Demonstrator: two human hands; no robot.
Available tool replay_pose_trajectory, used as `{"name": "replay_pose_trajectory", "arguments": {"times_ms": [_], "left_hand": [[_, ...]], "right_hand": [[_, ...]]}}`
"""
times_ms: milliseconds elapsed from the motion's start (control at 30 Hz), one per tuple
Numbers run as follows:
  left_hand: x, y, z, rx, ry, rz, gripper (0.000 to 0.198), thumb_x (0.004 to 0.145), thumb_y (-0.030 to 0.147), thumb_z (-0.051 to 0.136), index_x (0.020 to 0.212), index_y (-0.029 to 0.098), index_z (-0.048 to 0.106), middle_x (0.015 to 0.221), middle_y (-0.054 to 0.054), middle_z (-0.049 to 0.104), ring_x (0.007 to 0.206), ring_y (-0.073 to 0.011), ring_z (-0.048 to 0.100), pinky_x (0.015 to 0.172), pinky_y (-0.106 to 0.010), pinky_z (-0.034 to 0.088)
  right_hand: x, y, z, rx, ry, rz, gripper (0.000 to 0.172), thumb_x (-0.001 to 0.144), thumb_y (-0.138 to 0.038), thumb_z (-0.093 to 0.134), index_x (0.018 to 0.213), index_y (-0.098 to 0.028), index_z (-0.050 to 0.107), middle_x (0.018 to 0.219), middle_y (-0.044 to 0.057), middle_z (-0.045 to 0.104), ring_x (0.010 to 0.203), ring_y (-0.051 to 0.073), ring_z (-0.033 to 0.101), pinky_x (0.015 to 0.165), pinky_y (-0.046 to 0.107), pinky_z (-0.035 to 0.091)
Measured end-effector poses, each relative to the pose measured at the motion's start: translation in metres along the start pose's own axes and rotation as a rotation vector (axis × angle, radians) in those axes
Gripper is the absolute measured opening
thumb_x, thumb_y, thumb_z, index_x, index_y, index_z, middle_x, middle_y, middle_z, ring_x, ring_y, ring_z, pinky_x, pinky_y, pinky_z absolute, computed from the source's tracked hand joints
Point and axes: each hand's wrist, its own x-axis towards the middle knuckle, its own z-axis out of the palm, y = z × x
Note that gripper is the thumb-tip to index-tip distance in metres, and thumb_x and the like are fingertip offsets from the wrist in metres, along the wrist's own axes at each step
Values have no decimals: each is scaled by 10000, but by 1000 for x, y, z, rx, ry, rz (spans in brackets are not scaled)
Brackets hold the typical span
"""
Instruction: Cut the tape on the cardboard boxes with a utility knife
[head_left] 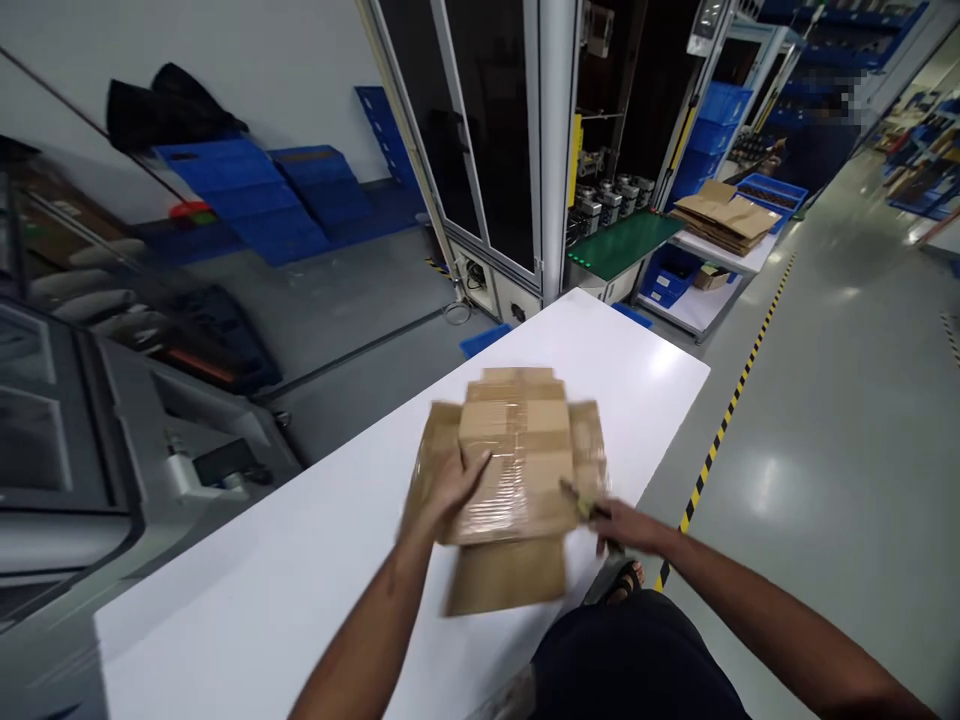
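A brown cardboard box [550, 460] lies upside down or flattened on the white table, its flaps spread outward and clear tape [504, 480] across its middle. My left hand [452, 482] rests on the left part of the cardboard, thumb and fingers apart. At the right side, my right hand [621, 524] is closed around what looks like a utility knife [583, 503], dark with a yellow-green part. Its tip points left over the cardboard near the right flap. Motion blurs the knife and my right fingers.
The white table [300, 560] runs under the box. Behind it stands a machine cabinet [487, 150] with dark panels. Flattened cardboard [724, 215] is stacked on a cart at the back right. A person [821, 150] is farther back. Yellow-black floor tape [739, 400] runs along the right.
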Motion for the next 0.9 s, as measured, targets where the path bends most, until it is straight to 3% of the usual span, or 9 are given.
{"name": "replay_pose_trajectory", "arguments": {"times_ms": [100, 200, 333, 500, 633, 733, 900], "left_hand": [[22, 4, 12, 143, 15, 58, 747, 869, 527, 552, 1441, 75, 391, 1564, -235, 285, 1482, -371, 153, 1179, -624, 63], [11, 14, 50, 237, 1, 146, 792, 907, 544, 443, 1478, 14, 301, 1590, -263, 169, 1493, -383, 65, 1170, -635, 8], [-1, 27, 84, 300, -13, 261, 720, 953, 515, 346, 1496, 48, 280, 1593, -241, 190, 1481, -399, 127, 1151, -675, 64], [0, 45, 89, 307, 34, 405, 656, 957, 461, 425, 1452, 36, 356, 1542, -282, 290, 1448, -425, 215, 1128, -672, 201], [-53, 44, 101, 276, -62, 622, 324, 955, 299, 513, 1223, 140, 601, 1309, -141, 602, 1255, -271, 536, 1055, -504, 434], [-90, 36, 112, 272, -103, 675, 268, 943, 243, 544, 1179, 136, 613, 1259, -115, 629, 1207, -245, 572, 1015, -477, 479], [-97, 38, 115, 324, -121, 645, 367, 930, 258, 561, 1271, 125, 553, 1312, -144, 589, 1198, -268, 570, 987, -481, 487]], "right_hand": [[-35, 17, 14, 84, -117, 28, 274, 877, -389, 659, 862, -116, 639, 684, -24, 607, 580, 92, 569, 573, 237, 503], [-50, 30, 8, 214, -26, 64, 391, 939, -504, 529, 925, -124, 621, 638, -31, 593, 503, 82, 538, 509, 224, 469], [-54, 48, 3, 380, 125, 125, 512, 967, -597, 394, 950, -128, 597, 647, -18, 590, 511, 89, 556, 504, 232, 479], [-50, 53, 18, 505, 255, 165, 520, 979, -594, 348, 993, -127, 577, 801, 26, 627, 589, 97, 593, 516, 237, 505], [-51, 52, 16, 533, 288, 195, 460, 970, -554, 426, 989, -122, 584, 869, 42, 643, 562, 82, 581, 466, 211, 481], [-52, 51, 10, 542, 276, 209, 432, 973, -524, 446, 987, -119, 594, 862, 39, 648, 559, 79, 582, 454, 199, 471], [-41, 37, 6, 543, 239, 219, 407, 982, -495, 451, 951, -117, 599, 808, 20, 648, 533, 74, 569, 463, 200, 472]]}}
